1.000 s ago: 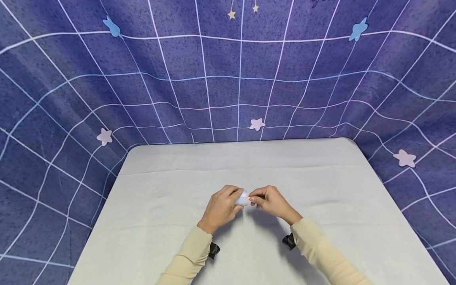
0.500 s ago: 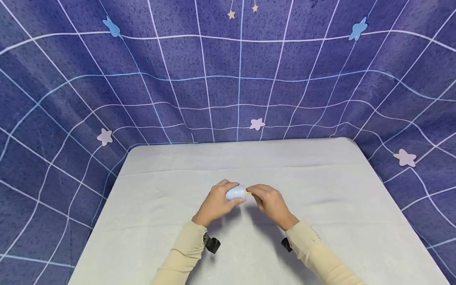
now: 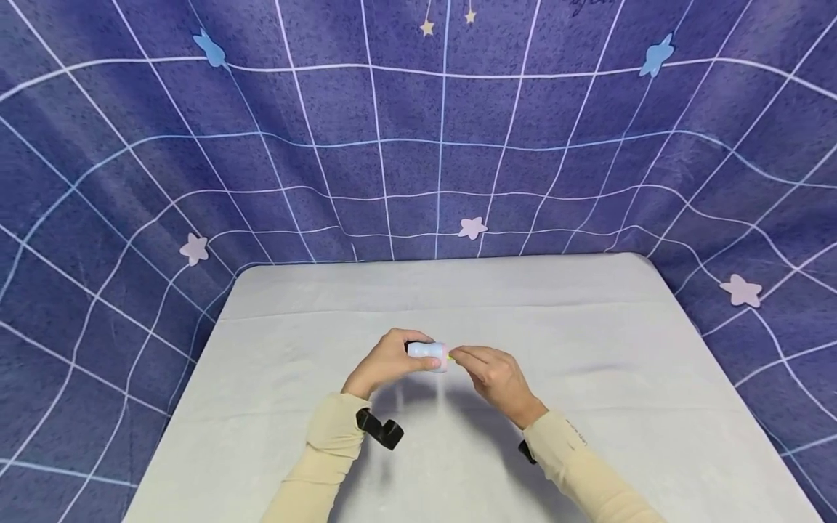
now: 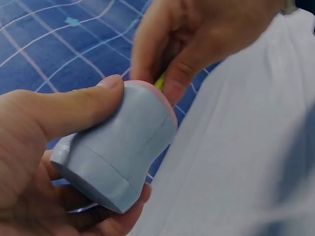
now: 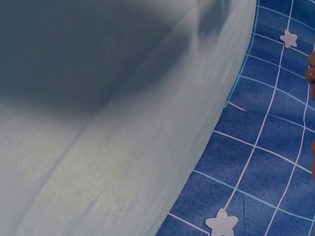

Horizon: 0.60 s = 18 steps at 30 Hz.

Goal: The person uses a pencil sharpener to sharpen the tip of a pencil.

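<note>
Past the pale-blue container (image 4: 125, 140), free room spans the table (image 3: 314, 334) until the curtain (image 3: 405, 171) blocks

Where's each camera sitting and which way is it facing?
Head: on the head, looking forward and down; shows left hand, right hand, sleeves, white table.
Left wrist: on that wrist, facing the light-blue object; both hands show.
Right wrist: on that wrist, facing the table and backdrop; only bits of fingers at the right edge.
Head and left wrist share that object.

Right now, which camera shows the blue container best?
Left wrist view: the blue container appears large, side and pink rim visible. The head view shows it small, partly covered; the right wrist view misses it.
</note>
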{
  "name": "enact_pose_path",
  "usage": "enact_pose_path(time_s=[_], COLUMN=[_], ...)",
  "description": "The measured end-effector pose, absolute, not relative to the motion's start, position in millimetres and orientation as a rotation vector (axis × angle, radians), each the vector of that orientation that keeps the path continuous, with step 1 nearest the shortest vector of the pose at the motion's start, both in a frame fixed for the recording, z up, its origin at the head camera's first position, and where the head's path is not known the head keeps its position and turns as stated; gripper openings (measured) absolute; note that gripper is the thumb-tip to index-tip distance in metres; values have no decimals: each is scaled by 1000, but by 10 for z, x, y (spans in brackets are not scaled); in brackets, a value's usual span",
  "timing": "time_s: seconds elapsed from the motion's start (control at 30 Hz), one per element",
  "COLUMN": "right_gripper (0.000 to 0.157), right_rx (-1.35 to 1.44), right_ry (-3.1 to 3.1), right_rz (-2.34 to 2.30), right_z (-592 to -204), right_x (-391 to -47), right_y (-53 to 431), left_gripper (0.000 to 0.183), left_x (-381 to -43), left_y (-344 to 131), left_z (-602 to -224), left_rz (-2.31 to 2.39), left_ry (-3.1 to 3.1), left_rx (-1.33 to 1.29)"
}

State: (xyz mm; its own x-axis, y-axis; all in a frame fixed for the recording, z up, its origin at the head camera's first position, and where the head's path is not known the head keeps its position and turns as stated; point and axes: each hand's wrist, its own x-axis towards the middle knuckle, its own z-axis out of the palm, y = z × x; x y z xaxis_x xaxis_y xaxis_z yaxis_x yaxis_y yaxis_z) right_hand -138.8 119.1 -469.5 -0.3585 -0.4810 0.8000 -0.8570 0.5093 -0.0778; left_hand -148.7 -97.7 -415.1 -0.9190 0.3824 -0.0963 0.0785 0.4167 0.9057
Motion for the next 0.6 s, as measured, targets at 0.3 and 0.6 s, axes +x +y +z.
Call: enact_pose_path(time_s=[0.3,0.6], right_gripper=[14,19], right_rx=[1108,957], right_ry=[-2409,-2852], right_rz=[1035,1917], right_z=[-4607,-4616], right_x=[-1393,-1566], right_y=[1228,1387], left_gripper=[43,42], left_x=[-1393,-1218], left_y=[-841,-663], left_z=[-4287,-4569], left_rz=[1348,1138], left_ry=[2696,3044], left_rx=[526,877])
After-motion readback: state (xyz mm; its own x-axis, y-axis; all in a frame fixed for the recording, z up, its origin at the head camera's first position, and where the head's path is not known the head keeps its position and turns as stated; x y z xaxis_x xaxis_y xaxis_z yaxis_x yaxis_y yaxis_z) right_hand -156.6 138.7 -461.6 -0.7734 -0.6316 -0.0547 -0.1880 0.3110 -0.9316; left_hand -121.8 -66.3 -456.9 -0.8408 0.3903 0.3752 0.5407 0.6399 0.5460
